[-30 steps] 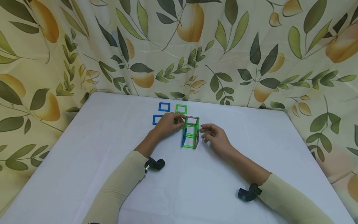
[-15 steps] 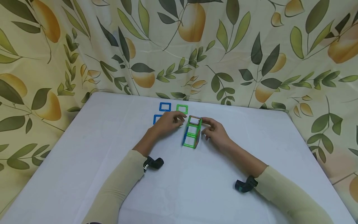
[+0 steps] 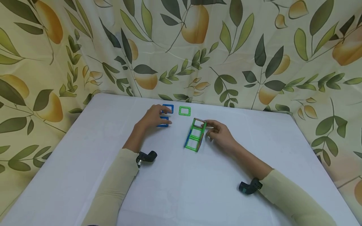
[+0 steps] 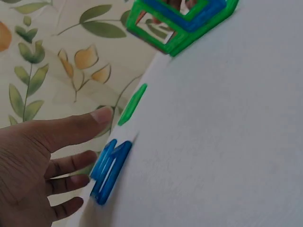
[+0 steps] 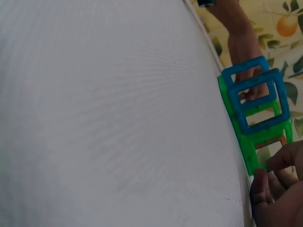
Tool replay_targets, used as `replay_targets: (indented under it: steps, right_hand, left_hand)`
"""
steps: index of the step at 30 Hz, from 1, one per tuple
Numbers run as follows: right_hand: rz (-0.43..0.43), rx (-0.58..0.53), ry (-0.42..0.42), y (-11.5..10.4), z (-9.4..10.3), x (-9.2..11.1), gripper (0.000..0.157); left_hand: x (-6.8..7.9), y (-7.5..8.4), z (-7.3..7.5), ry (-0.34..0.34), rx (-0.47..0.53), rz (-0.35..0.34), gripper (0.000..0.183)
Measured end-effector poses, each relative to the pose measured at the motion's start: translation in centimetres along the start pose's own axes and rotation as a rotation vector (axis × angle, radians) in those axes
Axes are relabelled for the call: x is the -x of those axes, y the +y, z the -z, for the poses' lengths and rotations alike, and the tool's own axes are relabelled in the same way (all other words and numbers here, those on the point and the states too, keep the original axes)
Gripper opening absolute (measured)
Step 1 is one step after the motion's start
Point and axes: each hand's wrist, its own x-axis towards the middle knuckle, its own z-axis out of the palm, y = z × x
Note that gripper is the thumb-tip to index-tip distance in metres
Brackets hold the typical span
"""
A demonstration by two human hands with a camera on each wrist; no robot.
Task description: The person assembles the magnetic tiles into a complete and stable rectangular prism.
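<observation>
A small structure of magnetic tiles point(image 3: 195, 137) stands on the table, with green, blue and reddish open frames joined together. My right hand point(image 3: 222, 135) holds its far right corner; in the right wrist view, thumb and finger pinch a green tile point(image 5: 251, 156). My left hand point(image 3: 151, 117) is spread over two loose blue tiles, the far blue tile point(image 3: 172, 109) and the near blue tile point(image 3: 162, 126), partly covering both. Its fingers are apart and loosely extended in the left wrist view, beside the blue tiles point(image 4: 113, 175). Whether they touch is unclear.
A loose green tile point(image 3: 185, 107) lies right of the blue ones, near the back edge. The white-covered table point(image 3: 181, 188) ends at a patterned curtain point(image 3: 175, 37). Both wrists carry a black camera, the left camera point(image 3: 148, 156) and the right camera point(image 3: 250, 186).
My left hand has left the structure's side and moved left to the blue tiles. The right hand has come against the structure, whose far end has turned to the right.
</observation>
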Motion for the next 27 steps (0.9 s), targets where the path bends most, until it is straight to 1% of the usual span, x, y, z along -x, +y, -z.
replay_targets:
  steps: [3,6,11,15,22,27]
  right_hand:
    - [0.001,0.013,0.003,0.0,0.2,0.2,0.051]
    - [0.008,0.038,-0.001,0.0,0.5,0.2,0.049]
    - [-0.003,0.074,0.003,0.0,1.1,0.4,0.044]
    - [0.007,0.105,0.01,0.2,1.6,0.8,0.04]
    - [0.054,0.212,0.005,0.6,2.6,1.6,0.033]
    - [0.082,0.244,-0.028,0.6,3.3,1.9,0.03]
  left_hand:
    - [0.2,-0.5,0.2,-0.028,-0.014,0.067,0.052]
    - [0.4,-0.8,0.4,-0.04,-0.032,0.096,0.055]
    - [0.5,-1.0,0.7,-0.033,-0.055,0.107,0.058]
    - [0.7,-1.2,0.8,-0.036,-0.066,0.119,0.058]
    - [1.1,-1.3,1.1,-0.055,-0.062,0.111,0.057]
    - [1.3,-1.4,1.1,-0.059,-0.044,0.124,0.055]
